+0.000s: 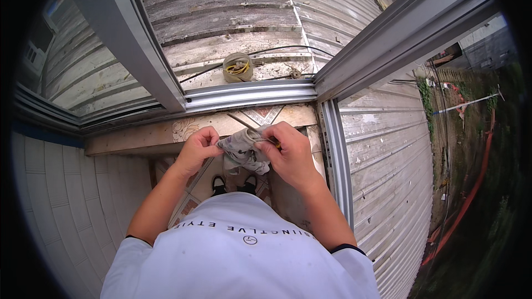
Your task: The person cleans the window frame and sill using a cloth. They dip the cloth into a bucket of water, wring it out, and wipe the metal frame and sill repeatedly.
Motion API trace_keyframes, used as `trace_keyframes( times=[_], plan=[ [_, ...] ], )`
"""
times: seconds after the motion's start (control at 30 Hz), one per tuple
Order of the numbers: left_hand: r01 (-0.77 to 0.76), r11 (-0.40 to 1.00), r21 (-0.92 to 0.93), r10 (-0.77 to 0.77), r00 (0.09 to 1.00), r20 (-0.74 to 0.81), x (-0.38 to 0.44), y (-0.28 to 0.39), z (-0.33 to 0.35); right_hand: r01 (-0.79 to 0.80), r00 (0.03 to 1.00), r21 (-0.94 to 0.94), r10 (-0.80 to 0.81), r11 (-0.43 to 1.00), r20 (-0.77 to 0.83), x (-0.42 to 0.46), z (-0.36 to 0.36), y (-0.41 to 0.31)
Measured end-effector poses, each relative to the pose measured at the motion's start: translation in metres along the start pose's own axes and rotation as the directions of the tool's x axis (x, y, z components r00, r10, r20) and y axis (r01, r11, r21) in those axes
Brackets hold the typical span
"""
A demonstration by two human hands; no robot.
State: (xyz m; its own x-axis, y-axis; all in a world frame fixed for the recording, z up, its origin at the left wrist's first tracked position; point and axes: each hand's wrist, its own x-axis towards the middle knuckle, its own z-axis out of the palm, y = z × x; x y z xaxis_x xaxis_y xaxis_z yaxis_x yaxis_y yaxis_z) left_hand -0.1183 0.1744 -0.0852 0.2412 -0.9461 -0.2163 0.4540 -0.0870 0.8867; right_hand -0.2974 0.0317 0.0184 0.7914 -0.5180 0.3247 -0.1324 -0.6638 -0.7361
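A grey-white patterned rag (243,147) hangs in folds between my hands, above the tiled floor. My left hand (197,151) pinches its left edge between thumb and fingers. At the rag's upper right, my right hand (291,153) grips the cloth together with a thin-shafted tool, probably a screwdriver (240,121). Its dark shaft points up and left over the tiled sill (212,126), and a bit of yellow shows at my right palm. The rag and fingers hide the rest of the tool.
Aluminium window track (249,93) runs along the sill, with a sliding sash (129,37) at left and a corner post (399,25) at right. Outside, a cut plastic container (237,67) holding yellow wire sits on corrugated roofing (224,8), near a black cable (282,47).
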Motion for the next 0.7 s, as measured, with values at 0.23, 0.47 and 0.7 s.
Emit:
trace_keyframes(
  times=[0.23, 0.47, 0.7],
  plan=[
    [0.244, 0.970, 0.012, -0.244, 0.966, 0.090, 0.009, 0.038, 0.018, -0.158, 0.973, -0.001, 0.155, 0.987, -0.172, -0.030, -0.012, 0.048],
    [0.341, 0.817, 0.465, -0.378, 0.926, -0.015, 0.016, 0.043, 0.013, -0.385, 0.882, 0.224, 0.428, 0.895, -0.195, -0.038, 0.010, 0.086],
    [0.083, 0.996, 0.041, -0.080, 0.994, -0.070, 0.040, 0.077, 0.056, -0.596, 0.587, 0.468, 0.752, 0.653, -0.301, -0.047, -0.005, 0.161]
  ],
)
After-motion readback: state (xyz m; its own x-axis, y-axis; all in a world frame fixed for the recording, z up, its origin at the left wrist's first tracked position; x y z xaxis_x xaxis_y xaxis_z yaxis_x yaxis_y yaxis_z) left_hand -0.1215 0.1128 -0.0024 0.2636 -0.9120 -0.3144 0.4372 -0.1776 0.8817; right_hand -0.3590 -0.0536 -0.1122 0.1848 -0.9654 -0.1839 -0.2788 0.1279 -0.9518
